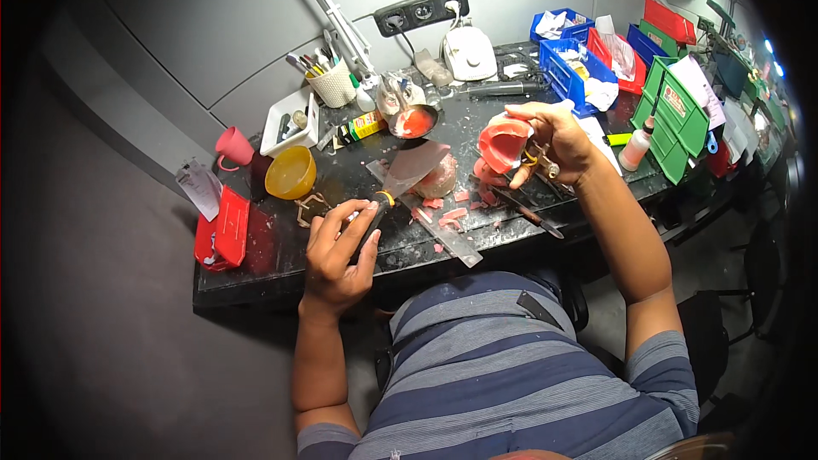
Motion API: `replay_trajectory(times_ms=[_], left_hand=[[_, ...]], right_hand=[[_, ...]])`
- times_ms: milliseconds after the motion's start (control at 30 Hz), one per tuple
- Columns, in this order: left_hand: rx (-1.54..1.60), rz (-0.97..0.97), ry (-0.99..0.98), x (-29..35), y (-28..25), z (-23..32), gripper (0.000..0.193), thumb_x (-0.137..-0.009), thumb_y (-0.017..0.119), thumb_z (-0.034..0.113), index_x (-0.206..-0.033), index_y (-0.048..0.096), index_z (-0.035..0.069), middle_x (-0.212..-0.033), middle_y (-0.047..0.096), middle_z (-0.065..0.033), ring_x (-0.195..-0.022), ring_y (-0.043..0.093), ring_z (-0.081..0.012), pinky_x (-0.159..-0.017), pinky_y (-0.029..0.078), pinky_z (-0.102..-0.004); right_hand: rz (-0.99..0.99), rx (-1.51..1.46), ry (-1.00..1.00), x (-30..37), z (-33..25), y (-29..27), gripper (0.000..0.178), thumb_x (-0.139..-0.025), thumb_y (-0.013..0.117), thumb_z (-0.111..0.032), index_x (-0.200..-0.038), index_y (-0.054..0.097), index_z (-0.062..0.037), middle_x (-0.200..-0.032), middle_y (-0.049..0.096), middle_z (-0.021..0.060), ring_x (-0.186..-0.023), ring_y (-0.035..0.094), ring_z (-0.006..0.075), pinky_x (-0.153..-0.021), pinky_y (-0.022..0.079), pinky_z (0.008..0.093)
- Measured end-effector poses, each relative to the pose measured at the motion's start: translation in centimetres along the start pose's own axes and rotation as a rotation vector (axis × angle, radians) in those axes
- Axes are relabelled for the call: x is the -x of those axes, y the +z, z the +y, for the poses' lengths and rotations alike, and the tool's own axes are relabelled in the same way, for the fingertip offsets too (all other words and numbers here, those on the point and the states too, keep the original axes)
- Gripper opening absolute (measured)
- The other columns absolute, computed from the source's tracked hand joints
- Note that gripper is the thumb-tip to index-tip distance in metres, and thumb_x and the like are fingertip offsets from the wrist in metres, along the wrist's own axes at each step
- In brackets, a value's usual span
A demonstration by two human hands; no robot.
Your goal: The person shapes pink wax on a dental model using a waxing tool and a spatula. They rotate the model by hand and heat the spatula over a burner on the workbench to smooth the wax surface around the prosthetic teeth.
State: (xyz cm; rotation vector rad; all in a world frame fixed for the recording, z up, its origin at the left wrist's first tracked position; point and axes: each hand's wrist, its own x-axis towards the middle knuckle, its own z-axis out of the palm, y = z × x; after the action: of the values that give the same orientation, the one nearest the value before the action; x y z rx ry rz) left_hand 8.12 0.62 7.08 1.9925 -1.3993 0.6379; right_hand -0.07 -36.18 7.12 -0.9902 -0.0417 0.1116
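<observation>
My left hand (341, 251) is closed around the dark handle of a broad-bladed spatula (416, 169), a yellow-orange band at its neck. The blade points away over the bench, near a round pinkish model (439, 177). Raised above the bench on the right, my right hand (558, 140) grips a pink wax dental model (503, 146) with brass-coloured metal parts, perhaps an articulator. Pink wax scraps (452, 217) and a flat ruler-like strip (452, 238) lie between the hands. A wax knife (537, 220) rests by the front edge. Behind the blade, a small dark pan (417, 122) holds red wax.
At the left stand a yellow bowl (290, 173), a pink mug (233, 149), a red bin (223, 230) and a white tray (290, 123). Farther back are a tool cup (332, 85) and a white device (469, 53). Blue bins (569, 77), green bins (669, 119) and a bottle (636, 149) stand right.
</observation>
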Motion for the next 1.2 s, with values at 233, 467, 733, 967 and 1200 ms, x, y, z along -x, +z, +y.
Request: replay_trajectory(times_ms=[233, 467, 733, 967, 1200], left_hand=[[-0.007, -0.003, -0.001, -0.3, 0.3, -0.5, 0.035, -0.083, 0.074, -0.001, -0.118, 0.074, -0.002, -0.116, 0.073, -0.017, -0.095, 0.068, -0.0291, -0.088, 0.049, -0.0383], [0.06, 0.003, -0.001, -0.9, 0.0, -1.1, 0.033, -0.082, 0.074, -0.001, -0.115, 0.075, -0.003, -0.113, 0.074, -0.017, -0.097, 0.069, -0.0296, -0.091, 0.05, -0.0378], [0.104, 0.024, 0.02, -1.1, 0.1, -1.9, 0.031, -0.082, 0.074, 0.001, -0.113, 0.076, -0.003, -0.111, 0.074, -0.0178, -0.098, 0.07, -0.0311, -0.093, 0.05, -0.0391], [0.085, 0.031, 0.022, -1.1, 0.1, -1.9, 0.032, -0.082, 0.073, 0.001, -0.113, 0.076, -0.003, -0.111, 0.075, -0.018, -0.098, 0.07, -0.0314, -0.093, 0.051, -0.0394], [0.064, 0.038, 0.02, -1.0, 0.0, -1.9, 0.031, -0.081, 0.073, 0.001, -0.113, 0.076, -0.003, -0.11, 0.075, -0.0177, -0.097, 0.07, -0.031, -0.091, 0.051, -0.0387]], right_hand=[[0.009, 0.015, -0.072, -1.3, -1.2, -0.6, 0.054, -0.101, 0.05, -0.044, -0.113, 0.071, 0.0055, -0.096, 0.077, 0.0173, -0.071, 0.076, 0.0233, -0.046, 0.064, 0.0376], [0.04, 0.068, -0.174, -2.0, -0.9, -1.2, 0.053, -0.101, 0.044, -0.042, -0.106, 0.071, 0.0039, -0.091, 0.076, 0.0166, -0.057, 0.07, 0.0225, -0.04, 0.058, 0.0343], [-0.044, 0.051, -0.234, -3.1, -0.1, -2.7, 0.056, -0.103, 0.039, -0.041, -0.11, 0.071, 0.0047, -0.088, 0.076, 0.0169, -0.056, 0.07, 0.0232, -0.04, 0.057, 0.0333], [0.035, 0.041, -0.212, -3.0, 0.0, -2.0, 0.056, -0.103, 0.039, -0.04, -0.11, 0.071, 0.0054, -0.088, 0.076, 0.0178, -0.059, 0.071, 0.0239, -0.042, 0.059, 0.0348], [-0.06, -0.007, -0.239, -3.3, -0.2, -2.7, 0.058, -0.102, 0.038, -0.038, -0.115, 0.068, 0.009, -0.094, 0.075, 0.0222, -0.068, 0.075, 0.0304, -0.044, 0.061, 0.0384]])
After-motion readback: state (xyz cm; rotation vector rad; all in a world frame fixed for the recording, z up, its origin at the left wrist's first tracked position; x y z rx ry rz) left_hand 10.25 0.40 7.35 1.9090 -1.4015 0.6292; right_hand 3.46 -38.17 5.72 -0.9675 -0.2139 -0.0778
